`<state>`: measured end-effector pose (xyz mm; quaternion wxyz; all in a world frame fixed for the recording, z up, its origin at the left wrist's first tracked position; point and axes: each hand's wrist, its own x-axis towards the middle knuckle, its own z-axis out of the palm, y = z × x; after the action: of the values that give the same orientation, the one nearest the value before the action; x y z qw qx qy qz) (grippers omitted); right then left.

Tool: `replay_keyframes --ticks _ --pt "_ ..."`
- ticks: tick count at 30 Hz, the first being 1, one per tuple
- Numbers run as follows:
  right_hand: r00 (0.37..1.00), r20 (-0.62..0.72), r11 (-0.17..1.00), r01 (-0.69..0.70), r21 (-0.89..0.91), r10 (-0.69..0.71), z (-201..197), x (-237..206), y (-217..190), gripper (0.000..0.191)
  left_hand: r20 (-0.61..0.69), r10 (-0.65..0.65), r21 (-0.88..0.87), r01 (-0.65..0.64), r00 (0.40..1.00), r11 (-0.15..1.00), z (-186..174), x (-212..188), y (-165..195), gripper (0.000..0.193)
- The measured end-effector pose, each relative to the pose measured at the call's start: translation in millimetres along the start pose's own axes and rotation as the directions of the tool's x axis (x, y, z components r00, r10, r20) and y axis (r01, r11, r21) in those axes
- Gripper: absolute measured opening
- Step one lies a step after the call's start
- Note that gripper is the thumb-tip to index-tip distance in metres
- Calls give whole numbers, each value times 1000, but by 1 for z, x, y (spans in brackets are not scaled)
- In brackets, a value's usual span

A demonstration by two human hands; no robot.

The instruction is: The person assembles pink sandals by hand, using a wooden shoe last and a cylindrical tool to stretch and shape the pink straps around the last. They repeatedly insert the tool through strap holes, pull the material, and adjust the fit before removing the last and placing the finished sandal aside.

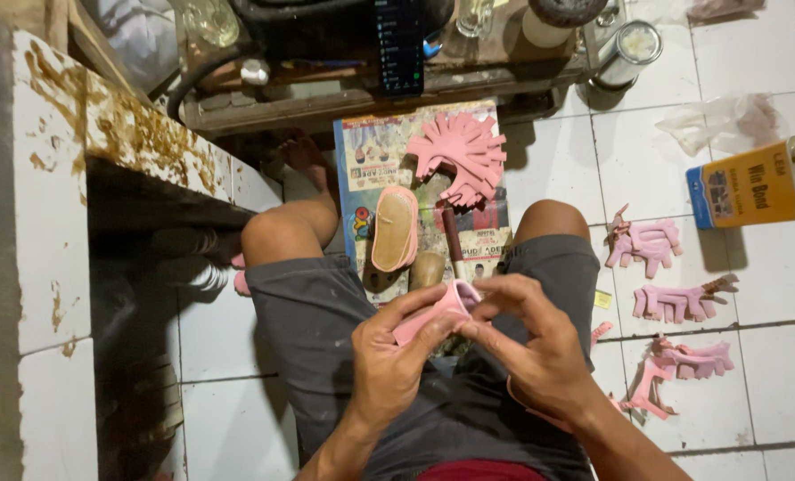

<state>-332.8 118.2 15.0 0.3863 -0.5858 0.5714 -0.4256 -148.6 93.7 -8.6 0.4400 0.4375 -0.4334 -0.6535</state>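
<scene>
— Two hands at work over the lap: left hand [396,356] and right hand [529,343], both pinched shut on one pink strap piece [435,313].

— Where exactly, against the fingers?

— Between them. Folded, held from below by the left thumb and fingers, nipped at its upper right edge by the right fingertips. Just above the grey shorts [344,312], clear of the floor.

— And ahead of the knees?

— Flat on the tiles, a printed paper sheet [362,160], rectangular, blue-edged with red and yellow patches. On it, a fan of pink strap pieces [460,151] at the top right, a pink sole on a wooden last [395,230] lower left, a dark-handled tool [454,242] just beside.

— Any packages?

— Far right, a rectangular tin [749,185], orange-yellow label with a blue band at its left end, lying on its side. Near the top edge, a round metal can [631,49], lid pale. Top centre, a dark phone screen [397,44], upright.

— Off to the right of the leg?

— More pink strap cut-outs [647,242], spread over the white tiles.
</scene>
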Motion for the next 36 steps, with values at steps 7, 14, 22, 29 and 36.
replay_keyframes --ticks 7,14,22,29,36 --pt "983 -26 979 -183 -89 181 -30 -15 20 21 279 321 112 -363 905 925 23 -4 5 39" --pt "830 -509 963 -269 -7 229 -94 -47 22 28 630 427 355 -729 649 585 87 -7 -52 76" --pt "790 -592 987 -142 75 159 -106 -53 24 21 852 -140 500 -707 504 500 107 -32 -155 32" --pt "861 -508 1000 12 14 -4 -98 -52 25 13 335 -88 -174 154 938 973 33 19 -72 56" --pt "902 -136 886 360 -291 -411 -40 -29 7 25 -115 -147 -513 68 982 856 4 41 -4 52"
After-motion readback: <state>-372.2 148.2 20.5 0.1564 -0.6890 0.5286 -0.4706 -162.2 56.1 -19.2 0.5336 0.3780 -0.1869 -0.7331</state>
